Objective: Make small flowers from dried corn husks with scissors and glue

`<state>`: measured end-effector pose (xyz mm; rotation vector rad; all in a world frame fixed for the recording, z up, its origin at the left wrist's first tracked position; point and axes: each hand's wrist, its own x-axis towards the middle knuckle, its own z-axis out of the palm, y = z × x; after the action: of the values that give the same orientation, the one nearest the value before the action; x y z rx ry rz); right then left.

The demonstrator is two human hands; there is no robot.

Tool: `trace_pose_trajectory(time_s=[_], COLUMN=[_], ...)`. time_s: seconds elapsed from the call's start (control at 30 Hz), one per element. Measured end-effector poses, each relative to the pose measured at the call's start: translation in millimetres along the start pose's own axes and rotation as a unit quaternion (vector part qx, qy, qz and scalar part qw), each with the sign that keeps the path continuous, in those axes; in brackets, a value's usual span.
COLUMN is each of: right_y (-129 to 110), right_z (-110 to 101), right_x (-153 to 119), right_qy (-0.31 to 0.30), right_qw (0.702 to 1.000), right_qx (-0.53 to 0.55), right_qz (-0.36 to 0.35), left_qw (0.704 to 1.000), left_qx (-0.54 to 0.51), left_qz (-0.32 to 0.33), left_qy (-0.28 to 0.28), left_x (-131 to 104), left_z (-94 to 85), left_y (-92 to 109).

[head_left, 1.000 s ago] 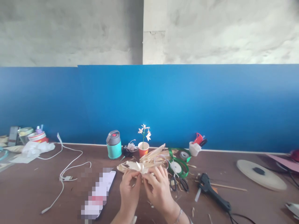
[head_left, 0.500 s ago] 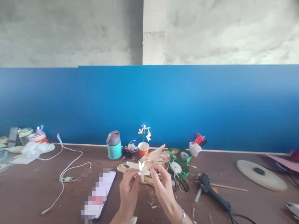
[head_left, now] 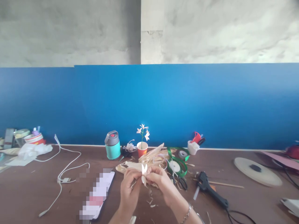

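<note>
Behind, rough grey wall [head_left: 70, 31] above a blue partition [head_left: 163, 102]; below, a brown worktop [head_left: 28, 193]. From the left, crumpled white plastic [head_left: 34, 151], a white cable [head_left: 66, 180], a phone [head_left: 106, 183] lying flat, then a turquoise lidded container [head_left: 113, 151]. Next, the left hand [head_left: 128, 189], grip closed in a fingertip pinch on a small white flower [head_left: 144, 170], held up in front of pale dry strips [head_left: 155, 154]; farther back, a paper cup [head_left: 142, 152] with a stem of similar blooms. Opposite, the right hand [head_left: 161, 183], likewise pinching the flower's near side. Apparently at the stage of turning or shaping petals; to judge by their thinness, calling for a light, steady hold at the base. On rightward, green ribbon [head_left: 183, 170], dark-handled scissors [head_left: 182, 183], a black glue gun [head_left: 203, 181] and a pale round disc [head_left: 247, 171]. Compared with the frame just before: right fingers closer to the left ones, and petals turned from an open star to a narrower view, two pointing up, one down.
</note>
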<state>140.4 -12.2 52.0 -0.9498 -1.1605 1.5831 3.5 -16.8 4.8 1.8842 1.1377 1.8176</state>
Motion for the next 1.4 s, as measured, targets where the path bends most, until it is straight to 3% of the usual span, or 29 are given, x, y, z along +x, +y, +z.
trace_pose_trajectory(time_s=[0.2, 0.43, 0.63, 0.93, 1.07, 1.23, 1.4], right_y=[-1.2, -0.5, 1.5, 6.5, 6.8, 6.7, 5.7], right_z=[-2.7, -0.9, 0.1, 2.3, 1.1, -2.6, -3.6], right_x=[0.3, 2.4, 2.8, 4.2, 3.7, 2.7, 3.3], right_qy=[-0.019, 0.002, 0.012, -0.009, -0.004, -0.01, -0.008], right_qw=[1.0, 0.999, 0.999, 0.995, 0.998, 0.999, 0.998], right_qx=[-0.015, -0.006, -0.011, 0.031, 0.012, 0.01, 0.016], right_qz=[0.006, 0.046, 0.051, 0.093, 0.068, 0.035, 0.058], left_qw=[0.995, 0.976, 0.96, 0.95, 0.959, 0.976, 0.992], left_qx=[0.061, 0.152, 0.208, 0.233, 0.203, 0.147, 0.086], left_qz=[0.074, 0.149, 0.18, 0.189, 0.181, 0.14, 0.073], left_qy=[0.015, 0.043, 0.059, 0.083, 0.083, 0.078, 0.063], left_x=[-0.3, -1.5, -2.5, -2.0, -1.2, -0.7, -2.0], left_z=[-1.3, -3.5, -5.1, -5.6, -5.3, -4.2, -2.6], left_y=[-4.1, -8.7, -8.5, -2.9, -2.8, -3.2, -3.8])
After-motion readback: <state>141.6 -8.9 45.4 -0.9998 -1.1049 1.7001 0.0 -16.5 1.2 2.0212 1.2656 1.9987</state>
